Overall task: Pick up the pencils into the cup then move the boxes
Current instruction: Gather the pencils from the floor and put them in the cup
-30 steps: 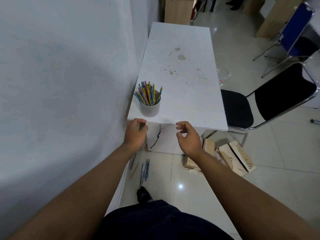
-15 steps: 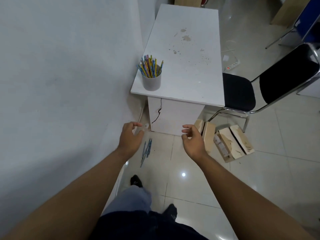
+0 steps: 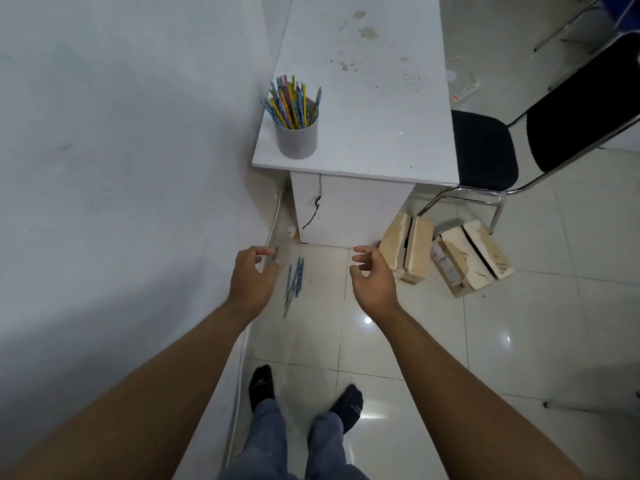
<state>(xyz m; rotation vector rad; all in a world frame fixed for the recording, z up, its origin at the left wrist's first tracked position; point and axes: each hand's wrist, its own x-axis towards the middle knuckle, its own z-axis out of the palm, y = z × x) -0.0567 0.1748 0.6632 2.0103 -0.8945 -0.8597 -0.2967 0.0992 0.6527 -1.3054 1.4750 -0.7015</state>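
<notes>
A black chair (image 3: pixel 485 150) stands beside the stained white table (image 3: pixel 374 98).

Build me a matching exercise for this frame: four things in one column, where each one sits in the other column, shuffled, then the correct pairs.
Things
1. cup
2. loose pencils
3. boxes
4. chair

Places
A. lying on the floor tiles between the two hands
B. standing on the near left corner of the white table
D. on the floor at the table's near right corner, beside the chair legs
C. pulled up against the table's right side

Pairs: 1-B, 2-A, 3-D, 4-C

The left hand and right hand are both open and hold nothing.
</notes>
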